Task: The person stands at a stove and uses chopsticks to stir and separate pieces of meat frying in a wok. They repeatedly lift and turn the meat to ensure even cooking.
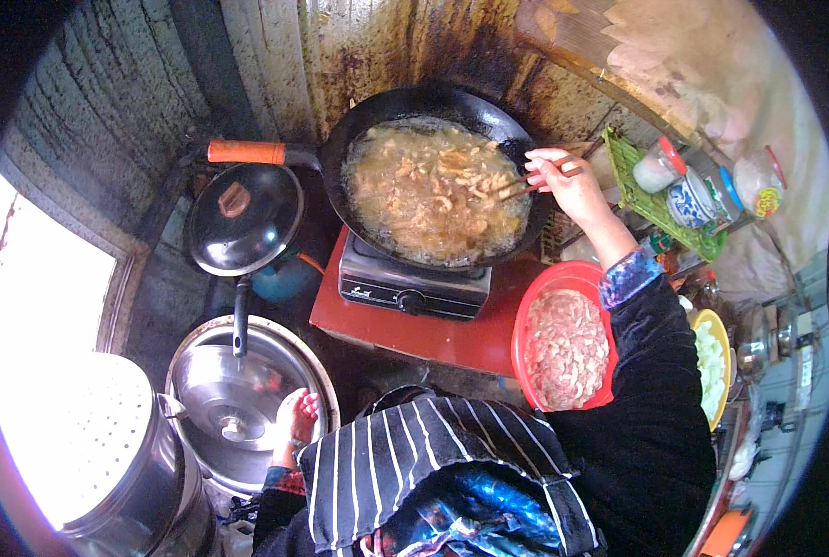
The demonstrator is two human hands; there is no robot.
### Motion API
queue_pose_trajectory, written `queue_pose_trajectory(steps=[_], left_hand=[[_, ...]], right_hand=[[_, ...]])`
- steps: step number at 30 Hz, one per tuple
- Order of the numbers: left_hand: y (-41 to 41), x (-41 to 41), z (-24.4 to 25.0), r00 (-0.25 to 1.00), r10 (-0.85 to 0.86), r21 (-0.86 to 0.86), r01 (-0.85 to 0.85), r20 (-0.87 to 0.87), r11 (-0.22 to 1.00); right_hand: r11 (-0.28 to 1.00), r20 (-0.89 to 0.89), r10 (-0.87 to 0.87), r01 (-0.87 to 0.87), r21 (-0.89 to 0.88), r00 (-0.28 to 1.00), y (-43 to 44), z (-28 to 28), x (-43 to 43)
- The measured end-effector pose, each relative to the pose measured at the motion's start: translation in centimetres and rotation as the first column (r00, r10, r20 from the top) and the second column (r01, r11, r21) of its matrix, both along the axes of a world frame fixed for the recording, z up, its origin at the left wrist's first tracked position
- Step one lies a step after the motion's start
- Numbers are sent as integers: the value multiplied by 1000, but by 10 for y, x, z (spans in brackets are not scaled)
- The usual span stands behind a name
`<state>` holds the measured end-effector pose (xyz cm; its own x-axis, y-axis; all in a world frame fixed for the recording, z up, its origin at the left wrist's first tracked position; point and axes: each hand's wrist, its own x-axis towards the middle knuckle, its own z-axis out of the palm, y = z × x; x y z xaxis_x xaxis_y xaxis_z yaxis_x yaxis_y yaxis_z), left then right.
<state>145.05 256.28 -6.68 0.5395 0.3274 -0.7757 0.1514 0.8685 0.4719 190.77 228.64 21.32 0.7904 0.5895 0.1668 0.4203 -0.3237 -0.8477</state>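
Note:
My right hand (569,186) holds a pair of brown chopsticks (534,184) over the right side of a large black wok (331,188). The tips reach into bubbling oil among frying strips of meat (449,188). The wok rests on a gas stove (414,282) on a red table. Below my right forearm sits a red plastic basin (522,348) of raw meat strips (567,348). At the lower left, my left hand (299,414) hangs with its fingers loosely curled, holding nothing that I can see, in front of a metal lid.
A lidded black pan (247,223) stands left of the wok, its handle towards me. Below it lies a wide metal basin (327,390) with a lid, beside a perforated steamer (115,432). Right are jars on a green rack (623,174) and a yellow bowl (724,334) of pale chopped pieces.

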Motion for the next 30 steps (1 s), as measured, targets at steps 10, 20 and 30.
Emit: queue_pose_trajectory(steps=[10, 20, 30], left_hand=[[2, 5, -3, 999, -27, 13, 27, 44, 1000], [-4, -2, -3, 1000, -10, 19, 9, 10, 1000], [-5, -14, -5, 997, 34, 60, -30, -63, 998]], right_hand=[[987, -19, 155, -154, 38, 988, -3, 49, -46], [634, 261, 768, -635, -442, 585, 83, -31, -83], [721, 485, 671, -337, -606, 562, 80, -27, -29]])
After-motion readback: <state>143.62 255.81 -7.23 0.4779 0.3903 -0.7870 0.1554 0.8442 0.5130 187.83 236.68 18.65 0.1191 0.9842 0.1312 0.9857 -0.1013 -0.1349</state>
